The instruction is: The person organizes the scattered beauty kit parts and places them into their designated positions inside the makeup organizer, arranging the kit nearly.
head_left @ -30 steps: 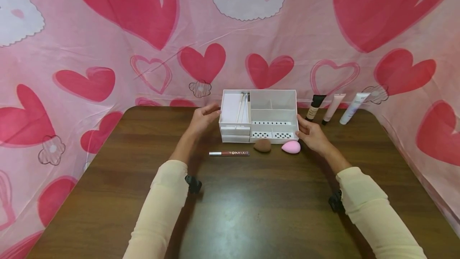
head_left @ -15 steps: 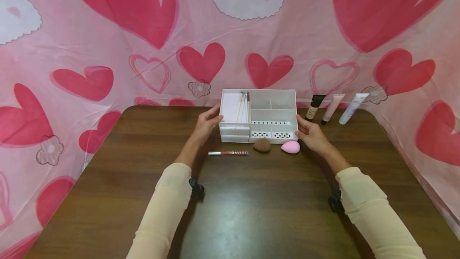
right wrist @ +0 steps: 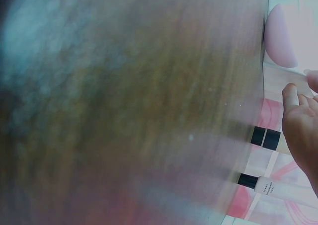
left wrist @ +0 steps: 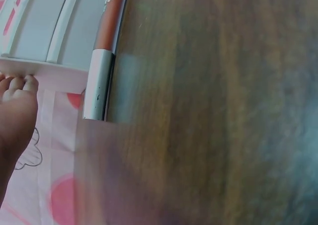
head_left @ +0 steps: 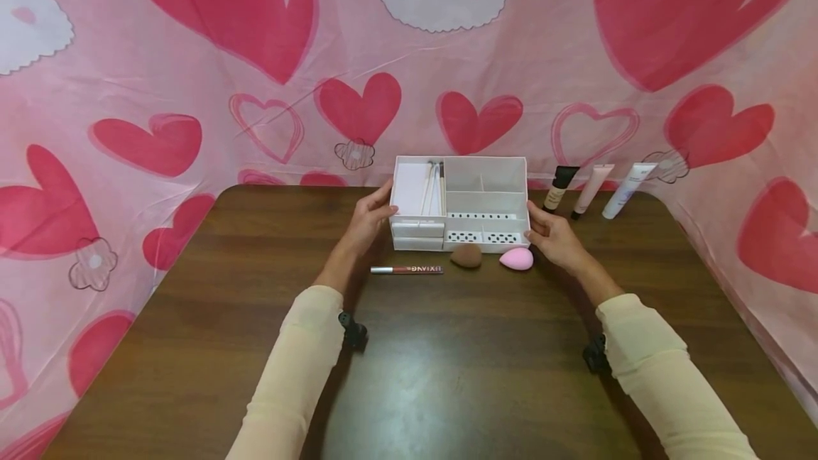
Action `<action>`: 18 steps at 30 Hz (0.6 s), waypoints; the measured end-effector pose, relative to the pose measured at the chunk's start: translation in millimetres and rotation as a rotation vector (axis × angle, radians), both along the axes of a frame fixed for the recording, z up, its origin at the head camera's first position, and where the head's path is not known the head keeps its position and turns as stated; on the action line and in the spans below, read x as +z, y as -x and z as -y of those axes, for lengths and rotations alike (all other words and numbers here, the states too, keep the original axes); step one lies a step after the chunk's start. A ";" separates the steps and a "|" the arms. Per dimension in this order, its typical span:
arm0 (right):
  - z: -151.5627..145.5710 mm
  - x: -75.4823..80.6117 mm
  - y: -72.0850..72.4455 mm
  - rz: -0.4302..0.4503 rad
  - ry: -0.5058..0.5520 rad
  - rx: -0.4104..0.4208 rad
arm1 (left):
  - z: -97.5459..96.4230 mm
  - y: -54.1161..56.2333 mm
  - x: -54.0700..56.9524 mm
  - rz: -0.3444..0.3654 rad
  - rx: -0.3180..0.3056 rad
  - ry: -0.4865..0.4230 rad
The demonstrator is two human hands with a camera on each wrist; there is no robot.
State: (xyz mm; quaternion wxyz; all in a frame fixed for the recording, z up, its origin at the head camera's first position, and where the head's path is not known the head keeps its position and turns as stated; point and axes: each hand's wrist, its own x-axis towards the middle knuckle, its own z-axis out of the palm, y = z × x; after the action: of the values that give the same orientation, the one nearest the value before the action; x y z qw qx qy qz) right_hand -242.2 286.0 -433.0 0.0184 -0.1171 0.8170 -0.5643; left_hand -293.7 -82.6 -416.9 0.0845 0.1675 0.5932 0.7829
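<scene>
A white makeup organizer (head_left: 487, 202) with compartments and two small drawers stands at the back of the table. My left hand (head_left: 366, 221) holds its left side, fingers along the wall and thumb near the front corner. On the opposite side, my right hand (head_left: 557, 238) grips the right wall, thumb toward the front. Several slim brushes (head_left: 437, 188) lie in the upper left tray. Before the organizer sit a brown makeup sponge (head_left: 466, 256) and a pink makeup sponge (head_left: 516, 259). A lip gloss tube (head_left: 407, 270) with a silver cap lies in front of the drawers.
Right of the organizer stand a black-topped beige tube (head_left: 560, 189), a pink tube (head_left: 593, 190) and a white tube (head_left: 629, 190). Behind the brown wooden table (head_left: 409, 375) hangs a pink cloth (head_left: 294, 55) with hearts.
My left hand has moved right, from just beside the organizer to contact with its left side. The right hand has stayed on the right side, and the organizer shows no clear shift.
</scene>
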 end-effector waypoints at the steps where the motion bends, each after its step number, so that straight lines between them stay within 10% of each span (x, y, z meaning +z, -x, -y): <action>1: -0.1 0.2 0.2 0.001 0.004 0.002 | -0.2 0.4 0.4 0.001 0.001 0.002; 18: 0.1 3.4 -1.0 -0.003 -0.042 -0.003 | -2.7 -2.3 -4.1 -0.012 0.039 -0.037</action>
State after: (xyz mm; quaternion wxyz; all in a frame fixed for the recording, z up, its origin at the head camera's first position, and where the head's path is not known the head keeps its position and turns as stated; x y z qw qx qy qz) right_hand -241.2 285.9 -429.6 0.0189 -0.1162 0.8289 -0.5469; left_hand -291.4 -79.9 -421.0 0.0627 0.1622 0.5824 0.7941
